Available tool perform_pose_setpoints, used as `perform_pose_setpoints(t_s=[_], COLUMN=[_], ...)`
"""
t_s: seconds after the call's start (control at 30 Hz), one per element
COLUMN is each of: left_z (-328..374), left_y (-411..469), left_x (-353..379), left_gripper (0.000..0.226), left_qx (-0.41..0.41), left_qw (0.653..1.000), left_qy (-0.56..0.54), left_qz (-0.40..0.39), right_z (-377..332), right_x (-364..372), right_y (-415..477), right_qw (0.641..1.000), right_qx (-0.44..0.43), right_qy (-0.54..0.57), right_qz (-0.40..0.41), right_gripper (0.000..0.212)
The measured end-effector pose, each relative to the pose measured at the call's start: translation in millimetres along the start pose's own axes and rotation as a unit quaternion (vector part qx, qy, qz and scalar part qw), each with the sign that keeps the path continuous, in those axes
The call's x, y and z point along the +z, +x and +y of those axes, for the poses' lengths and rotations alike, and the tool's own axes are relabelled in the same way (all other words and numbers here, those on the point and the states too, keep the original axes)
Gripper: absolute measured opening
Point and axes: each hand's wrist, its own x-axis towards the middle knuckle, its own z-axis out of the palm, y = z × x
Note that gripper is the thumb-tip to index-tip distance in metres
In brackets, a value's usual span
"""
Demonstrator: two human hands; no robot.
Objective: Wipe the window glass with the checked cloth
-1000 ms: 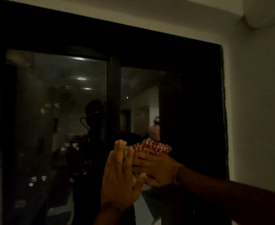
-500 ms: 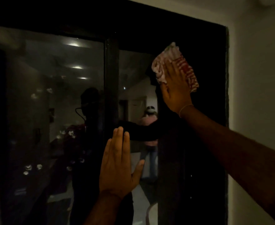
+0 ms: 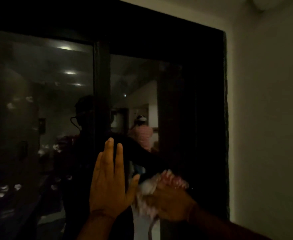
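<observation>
The window glass [image 3: 138, 80] is dark and reflects the room behind me. My right hand [image 3: 172, 203] presses the red-and-white checked cloth [image 3: 151, 189] against the lower part of the right pane; both are blurred by motion. The cloth bunches above and left of my fingers, and a strip hangs below. My left hand [image 3: 110, 182] lies flat on the glass with fingers spread upward, just right of the vertical frame bar [image 3: 101, 94]. Its thumb nearly touches the cloth.
A thick black window frame [image 3: 209, 104] surrounds the panes. A pale wall [image 3: 266, 118] stands to the right of it. The glass reflects ceiling lights, my silhouette, and a person in a pink top [image 3: 141, 134] further back.
My right hand has swept the cloth down from the upper right of the pane to its lower part, beside my left hand. The left hand stays flat on the glass.
</observation>
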Motion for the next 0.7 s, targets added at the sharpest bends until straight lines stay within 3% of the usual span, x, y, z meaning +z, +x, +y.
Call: perform_pose_setpoints(t_s=[0.07, 0.17, 0.3, 0.5, 0.6, 0.7], left_z=[1.8, 2.0, 3.1, 4.6, 4.8, 6.0], left_y=[1.7, 2.1, 0.5, 1.3, -0.4, 0.6], left_x=[-0.3, -2.1, -2.1, -1.4, -2.1, -1.7], left_gripper=[0.089, 0.088, 0.089, 0.09, 0.089, 0.09], left_qx=[-0.001, -0.001, 0.003, -0.006, -0.005, -0.003], left_qw=[1.0, 1.0, 1.0, 1.0, 0.999, 0.999], left_qy=[-0.002, -0.002, -0.01, -0.018, -0.033, -0.042], left_qz=[-0.006, -0.015, -0.011, -0.013, -0.007, -0.005], right_z=[47.5, 116.7, 180.8, 163.8, 108.8, 24.6], right_x=[-13.2, -47.2, -78.0, -75.6, -52.8, -17.6], right_y=[32.1, 94.0, 182.6, 218.1, 189.8, 137.6], right_qw=[0.987, 0.933, 0.891, 0.931, 0.958, 0.973], right_qx=[0.139, 0.331, 0.417, 0.323, 0.22, 0.148], right_qy=[0.004, 0.035, 0.004, -0.012, 0.049, 0.137], right_qz=[0.077, 0.135, 0.179, 0.171, 0.175, 0.116], right_gripper=[0.055, 0.061, 0.064, 0.062, 0.061, 0.068])
